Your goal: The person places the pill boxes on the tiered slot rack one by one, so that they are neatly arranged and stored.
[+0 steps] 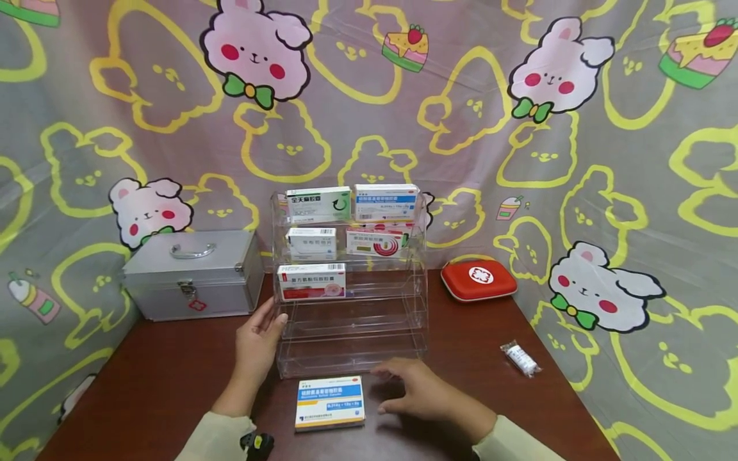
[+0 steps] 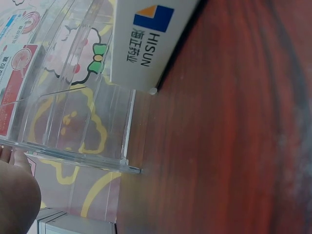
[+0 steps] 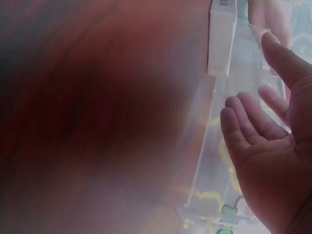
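A clear acrylic display rack (image 1: 353,326) stands on the table, with several medicine boxes on its upper tiers. My left hand (image 1: 254,349) is at the rack's lower left side, its fingers and thumb fairly straight against the edge. A white, blue and yellow medicine box (image 1: 330,403) lies flat before the rack; its white end (image 2: 146,44) shows in the left wrist view. To the right of this box is my right hand (image 1: 423,392), fingers spread and holding nothing. A red-and-white box (image 1: 311,283) sits on the third tier's left.
A silver case (image 1: 193,275) stands back left. At the back right lies a red first-aid pouch (image 1: 478,280). A small clear-wrapped white packet (image 1: 521,358) is on the table's right side. A patterned curtain (image 1: 369,96) encloses the table.
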Available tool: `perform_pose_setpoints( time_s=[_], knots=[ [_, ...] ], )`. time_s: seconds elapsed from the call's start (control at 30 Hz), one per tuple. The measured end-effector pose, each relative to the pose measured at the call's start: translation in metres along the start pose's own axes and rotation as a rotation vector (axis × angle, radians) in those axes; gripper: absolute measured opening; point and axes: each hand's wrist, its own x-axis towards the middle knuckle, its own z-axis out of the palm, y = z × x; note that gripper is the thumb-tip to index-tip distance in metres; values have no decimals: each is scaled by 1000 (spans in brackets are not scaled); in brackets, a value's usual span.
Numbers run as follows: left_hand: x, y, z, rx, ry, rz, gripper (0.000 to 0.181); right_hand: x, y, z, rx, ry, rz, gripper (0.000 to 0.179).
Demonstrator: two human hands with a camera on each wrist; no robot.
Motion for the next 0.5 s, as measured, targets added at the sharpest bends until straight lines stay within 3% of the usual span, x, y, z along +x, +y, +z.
perform_pose_setpoints(
  time_s=[0.3,0.5],
  knots=[
    [0,1,2,8,3,8,51,9,-4,9,14,-32,40,63],
    [0,0,1,1,2,12,51,15,-6,16,-39,-55,13,63]
  ],
)
